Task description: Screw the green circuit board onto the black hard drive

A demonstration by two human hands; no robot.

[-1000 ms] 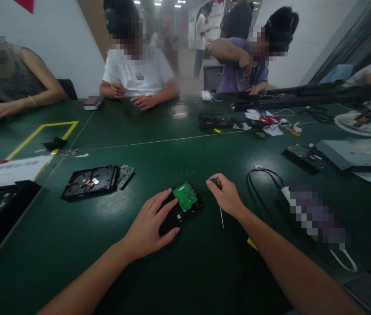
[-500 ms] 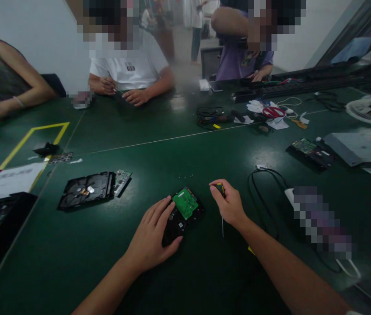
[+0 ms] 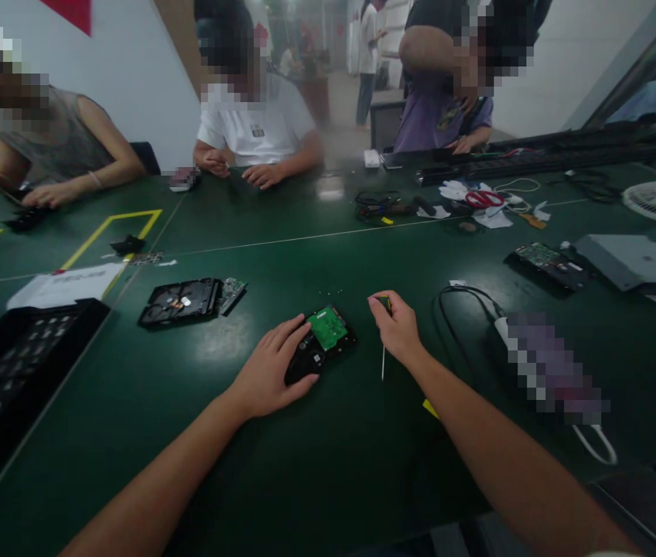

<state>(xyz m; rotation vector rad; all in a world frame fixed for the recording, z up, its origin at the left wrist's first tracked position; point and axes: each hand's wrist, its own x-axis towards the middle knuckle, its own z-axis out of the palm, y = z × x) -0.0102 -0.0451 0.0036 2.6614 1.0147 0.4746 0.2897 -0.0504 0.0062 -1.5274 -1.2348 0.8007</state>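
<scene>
A black hard drive (image 3: 305, 362) with a green circuit board (image 3: 328, 328) on its upper face lies on the dark green table. My left hand (image 3: 273, 363) grips its left side, fingers along the far edge and thumb at the near edge. To the right of the drive, my right hand (image 3: 398, 329) is closed around the handle of a screwdriver (image 3: 383, 362). Its thin shaft points down toward me, apart from the drive. Several tiny bits, perhaps screws, lie just beyond the drive.
An opened hard drive (image 3: 180, 302) with a loose circuit board (image 3: 231, 295) lies left, near a black tray (image 3: 81, 313). At right are a cable, a blurred-out device (image 3: 554, 363), another drive (image 3: 545, 267) and a grey metal box (image 3: 638, 263). Other people sit across the table.
The whole view has shifted, showing more of the left side. Both hands keep their holds, and the screwdriver stays apart from the drive.
</scene>
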